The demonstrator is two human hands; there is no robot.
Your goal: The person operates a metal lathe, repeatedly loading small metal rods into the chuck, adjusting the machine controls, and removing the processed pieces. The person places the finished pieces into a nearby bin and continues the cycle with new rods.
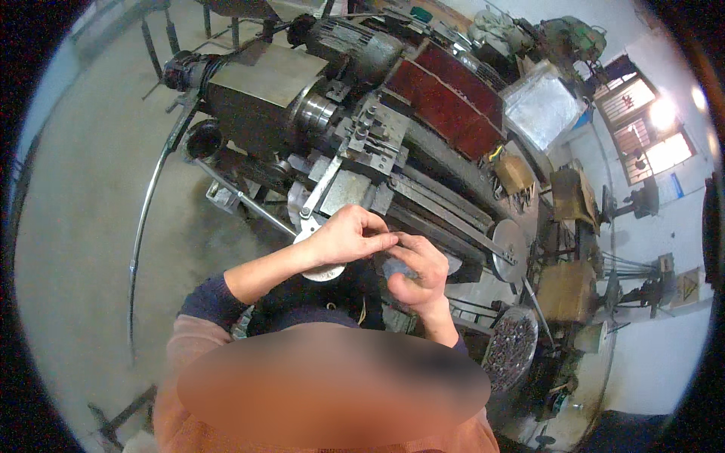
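Note:
My left hand [349, 234] and my right hand [421, 270] meet in front of me, above the near side of a metal lathe [349, 190]. The left thumb and forefinger are pinched together, and the right fingertips press close against them. Whatever lies between the fingers is too small or hidden to name. A round pale handwheel [323, 270] shows partly beneath my left wrist. Just beyond the hands is the tool post [368, 130], beside the bright round spindle [317, 113].
A lever bar [249, 202] sticks out at the left, near a long bent pipe [151, 204]. To the right are another round wheel [510, 251] and a round container [495, 362] of small metal pieces. Behind the lathe sits a dark red tray [445, 98].

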